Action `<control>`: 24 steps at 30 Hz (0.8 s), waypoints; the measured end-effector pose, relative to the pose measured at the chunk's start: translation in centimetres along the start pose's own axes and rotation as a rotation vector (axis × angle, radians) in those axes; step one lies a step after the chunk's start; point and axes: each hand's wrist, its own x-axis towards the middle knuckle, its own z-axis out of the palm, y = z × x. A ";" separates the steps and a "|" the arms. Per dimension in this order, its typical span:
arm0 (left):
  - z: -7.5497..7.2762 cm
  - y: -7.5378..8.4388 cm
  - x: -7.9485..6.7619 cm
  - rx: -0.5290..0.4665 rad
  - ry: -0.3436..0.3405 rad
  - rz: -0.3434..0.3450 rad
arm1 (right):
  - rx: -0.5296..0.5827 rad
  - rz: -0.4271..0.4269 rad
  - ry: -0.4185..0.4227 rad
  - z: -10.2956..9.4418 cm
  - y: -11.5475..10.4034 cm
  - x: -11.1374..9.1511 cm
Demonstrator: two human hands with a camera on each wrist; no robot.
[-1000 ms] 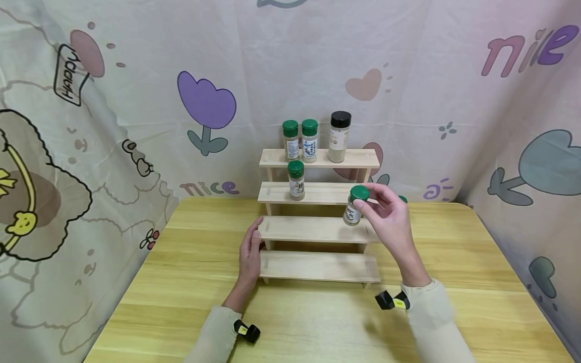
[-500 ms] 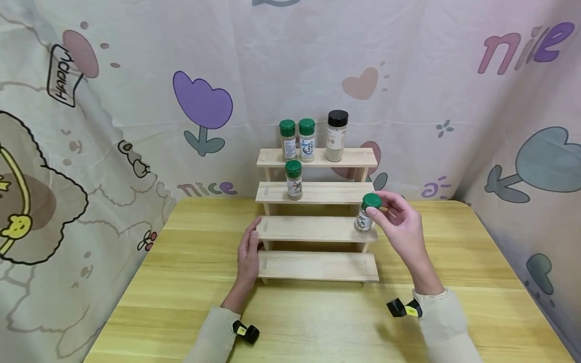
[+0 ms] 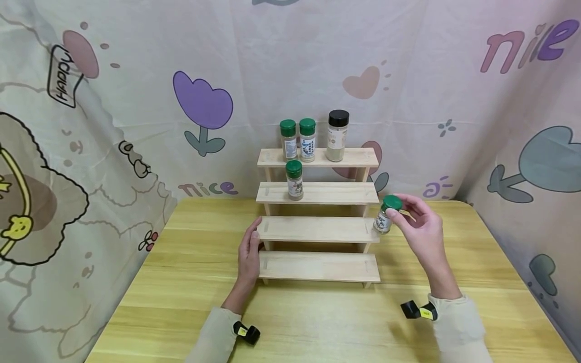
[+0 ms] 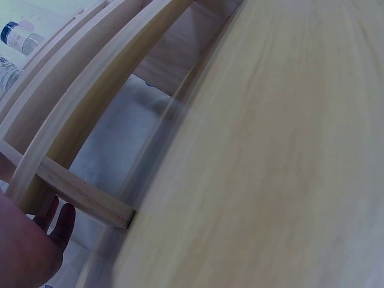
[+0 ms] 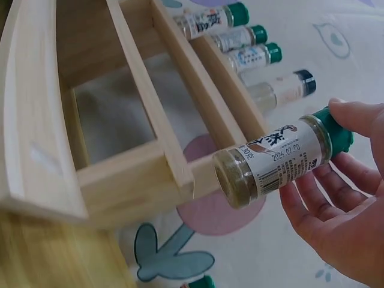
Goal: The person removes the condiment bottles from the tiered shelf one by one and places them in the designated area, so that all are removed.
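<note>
My right hand (image 3: pixel 422 234) pinches a small spice jar (image 3: pixel 383 222) by its green cap, thumb on the near side. The jar stands beside the right ends of the middle shelves; in the right wrist view its printed label (image 5: pixel 288 153) shows and the glass base points at the rack. A four-step wooden display rack (image 3: pixel 317 229) stands on the table. My left hand (image 3: pixel 248 254) holds the rack's left side, thumb and fingers at the shelf ends. In the left wrist view, fingers (image 4: pixel 63 225) bend around near the lowest shelf's leg.
On the top shelf stand two green-capped jars (image 3: pixel 307 141) and a taller black-capped jar (image 3: pixel 337 136). One green-capped jar (image 3: pixel 294 181) sits on the shelf below. Another green cap (image 5: pixel 201 282) shows at the right wrist view's bottom edge. A printed cloth (image 3: pixel 254 75) hangs behind the table.
My right hand has carried the spice jar to the right, from over the shelves to just beyond the rack's right end. The left hand stays at the rack's left side.
</note>
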 end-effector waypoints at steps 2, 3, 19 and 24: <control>0.0 0.0 0.0 0.002 -0.004 -0.002 | -0.012 0.007 0.011 -0.3 0.2 0.0; -0.1 0.0 -0.1 0.002 -0.006 -0.001 | -0.024 0.012 0.019 -0.5 0.3 0.0; -0.1 -2.7 0.2 -0.015 0.000 0.007 | -0.146 0.131 0.096 -3.0 3.2 0.4; 0.0 -0.1 -0.1 -0.013 -0.022 0.002 | -0.133 0.166 0.115 -4.1 4.5 0.4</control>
